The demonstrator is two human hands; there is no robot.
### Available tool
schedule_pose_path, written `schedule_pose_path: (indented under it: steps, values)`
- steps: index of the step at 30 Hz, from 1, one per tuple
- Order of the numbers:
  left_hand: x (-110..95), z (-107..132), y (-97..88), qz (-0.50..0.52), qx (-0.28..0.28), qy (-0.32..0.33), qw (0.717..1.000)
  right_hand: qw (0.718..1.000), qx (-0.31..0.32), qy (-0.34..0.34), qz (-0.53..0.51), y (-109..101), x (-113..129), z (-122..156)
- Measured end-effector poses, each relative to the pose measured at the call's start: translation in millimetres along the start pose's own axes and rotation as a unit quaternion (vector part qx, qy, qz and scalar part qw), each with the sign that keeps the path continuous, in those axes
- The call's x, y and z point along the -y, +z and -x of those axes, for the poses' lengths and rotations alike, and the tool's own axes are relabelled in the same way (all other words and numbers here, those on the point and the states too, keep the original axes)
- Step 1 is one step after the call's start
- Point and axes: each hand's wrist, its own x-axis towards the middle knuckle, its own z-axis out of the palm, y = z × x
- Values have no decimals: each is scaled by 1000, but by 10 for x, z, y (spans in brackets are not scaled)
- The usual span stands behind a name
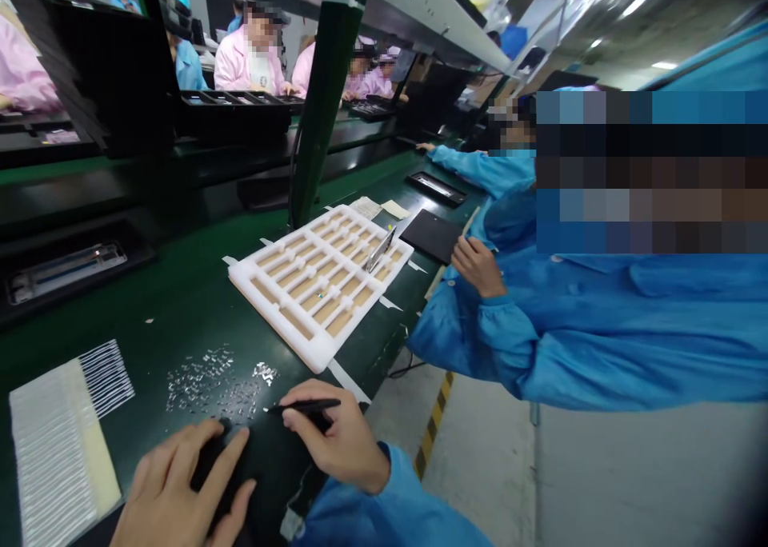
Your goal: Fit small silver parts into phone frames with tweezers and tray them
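Observation:
My right hand point(339, 443) is closed around a slim black pen-like tool point(312, 405), its tip pointing left at the edge of a scatter of tiny silvery metal pieces point(207, 375). Whether the tool is a pen or tweezers is unclear. A small bright piece shows right by the tip. A denser cluster of the pieces point(265, 373) lies just above. My left hand point(186, 483) is spread palm down below the scatter, fingers apart and nothing visible in them. Something dark shows under its fingers. Beyond both hands a white foam tray point(318, 355) with many slots is taped to the green table.
One thin metallic device point(379, 249) stands tilted in the tray. At left lies a sheet of striped strips point(57, 451). A black fixture point(78, 271) sits behind it. A co-worker in blue point(576, 331) is close on the right. A green post point(327, 91) rises behind the tray.

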Motion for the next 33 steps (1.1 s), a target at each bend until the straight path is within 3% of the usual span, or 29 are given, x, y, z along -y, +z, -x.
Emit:
schedule_pose_path:
  steps: [5,11,16,20,26,33]
  values:
    - [0,-109,22,-50,38,-2,998,983,26,147,-106,73,-63,-137]
    - [53,-115,40,-45,67,18,997,972,60,198,-111,78,-39,-256]
    - [70,-143,41,-58,78,32,995,977,19,171,-126,69,-54,-178]
    - [74,-140,40,-56,83,34,994,988,-40,103,-104,13,-60,-43]
    - [83,-124,37,-50,84,28,995,1000,-22,6,-3,-39,-11,-12]
    - [88,-119,36,-51,88,27,994,999,-32,-35,-22,-51,-31,-15]
